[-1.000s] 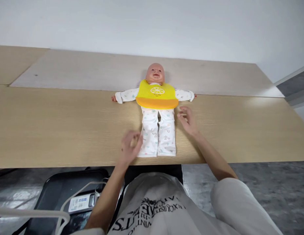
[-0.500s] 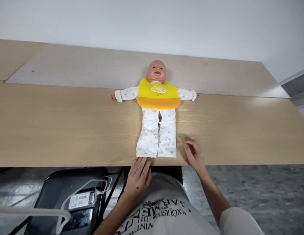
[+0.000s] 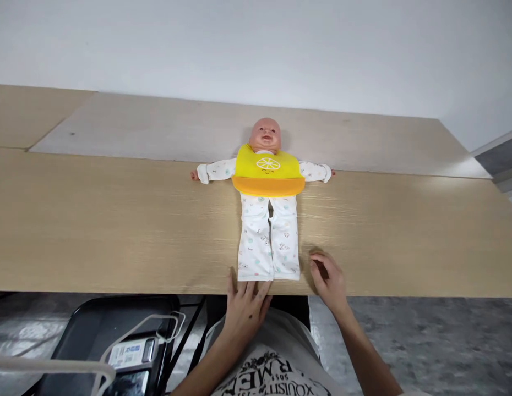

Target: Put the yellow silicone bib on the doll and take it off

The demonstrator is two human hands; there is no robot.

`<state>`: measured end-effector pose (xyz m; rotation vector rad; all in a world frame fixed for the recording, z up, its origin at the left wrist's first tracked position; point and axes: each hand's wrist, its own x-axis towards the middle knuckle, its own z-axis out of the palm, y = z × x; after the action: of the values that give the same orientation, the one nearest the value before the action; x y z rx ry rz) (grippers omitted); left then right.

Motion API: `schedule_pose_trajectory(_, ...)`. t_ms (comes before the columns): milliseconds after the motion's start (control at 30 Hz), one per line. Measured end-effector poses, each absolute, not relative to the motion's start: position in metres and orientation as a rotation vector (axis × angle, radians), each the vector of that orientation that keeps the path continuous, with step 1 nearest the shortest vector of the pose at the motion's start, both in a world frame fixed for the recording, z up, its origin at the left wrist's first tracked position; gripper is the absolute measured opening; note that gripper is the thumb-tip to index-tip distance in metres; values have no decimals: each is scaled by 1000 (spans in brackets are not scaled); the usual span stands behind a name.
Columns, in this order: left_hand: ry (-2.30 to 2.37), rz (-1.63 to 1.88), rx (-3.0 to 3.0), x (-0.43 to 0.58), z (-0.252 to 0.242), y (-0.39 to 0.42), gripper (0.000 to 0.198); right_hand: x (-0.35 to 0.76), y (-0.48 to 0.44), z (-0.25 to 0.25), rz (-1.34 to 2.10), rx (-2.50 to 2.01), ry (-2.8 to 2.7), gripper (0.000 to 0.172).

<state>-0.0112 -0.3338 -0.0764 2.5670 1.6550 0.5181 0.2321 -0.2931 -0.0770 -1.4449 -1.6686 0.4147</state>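
Note:
A baby doll (image 3: 267, 220) lies on its back on the wooden table (image 3: 115, 231), head towards the wall, arms spread. It wears white patterned pyjamas and a yellow bib (image 3: 268, 170) with an orange lower edge. My left hand (image 3: 245, 306) rests at the table's near edge just below the doll's feet, fingers stretched out, holding nothing. My right hand (image 3: 328, 279) lies on the table to the right of the doll's feet, fingers loosely curled and apart, empty.
A black chair seat (image 3: 115, 335) with a white cable and a labelled device (image 3: 130, 353) stands below the table at the left. A grey floor (image 3: 425, 341) shows at the right. A paler table section (image 3: 177, 126) runs along the white wall.
Both hands have drawn back from the doll's trousers towards me. The left went from a curled pose by the left leg to flat at the table's edge; the right moved from beside the bib.

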Motion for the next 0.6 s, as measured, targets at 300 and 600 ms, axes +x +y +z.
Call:
schedule_pose_trajectory(300, 1666, 534, 2487, -2, -72, -330, 45, 233, -292, -80, 395, -1426, -1717, 14)
schedule_pose_trajectory(600, 1653, 485, 2472, -2, -72, -320, 51, 183, -304, -40, 126, -1227, -1909, 18)
